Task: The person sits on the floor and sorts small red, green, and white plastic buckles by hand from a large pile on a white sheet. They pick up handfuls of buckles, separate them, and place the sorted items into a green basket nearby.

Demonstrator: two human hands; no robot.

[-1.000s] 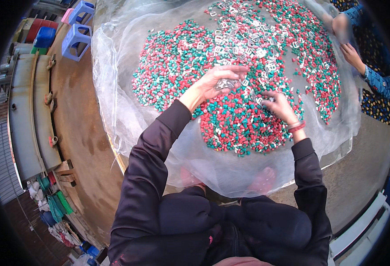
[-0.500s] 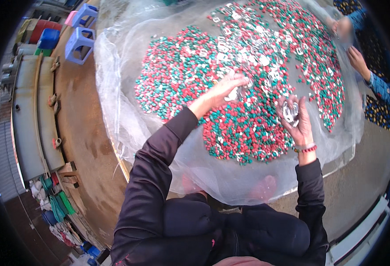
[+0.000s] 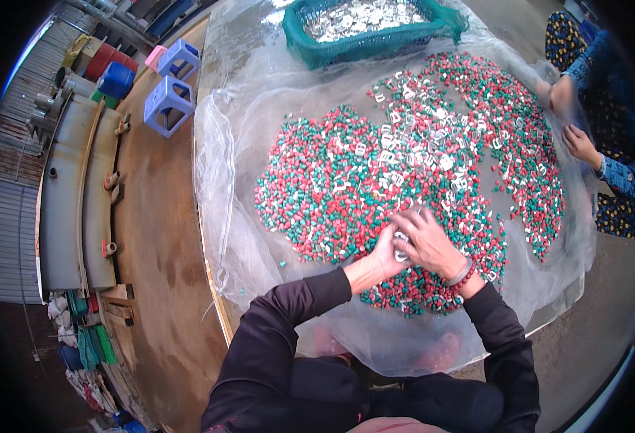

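A wide heap of small red, green and white pellets (image 3: 346, 195) mixed with silver metal buckles (image 3: 422, 137) lies on a clear plastic sheet (image 3: 238, 173) over a table. My left hand (image 3: 385, 251) and my right hand (image 3: 427, 242) meet at the heap's near edge, cupped together around a few silver buckles (image 3: 402, 245). The fingers hide most of what they hold. My right wrist wears a red bead bracelet (image 3: 463, 276).
A green mesh basket (image 3: 368, 45) with silver pieces stands at the far side. Another person's hands (image 3: 570, 119) pick at the heap on the right. Two blue plastic stools (image 3: 170, 86) and a grey metal trough (image 3: 72, 195) stand on the brown floor to the left.
My left hand drew back from the middle of the heap to its near edge. My right hand came in beside it, and both now close together over buckles. The view tilted up, showing the basket.
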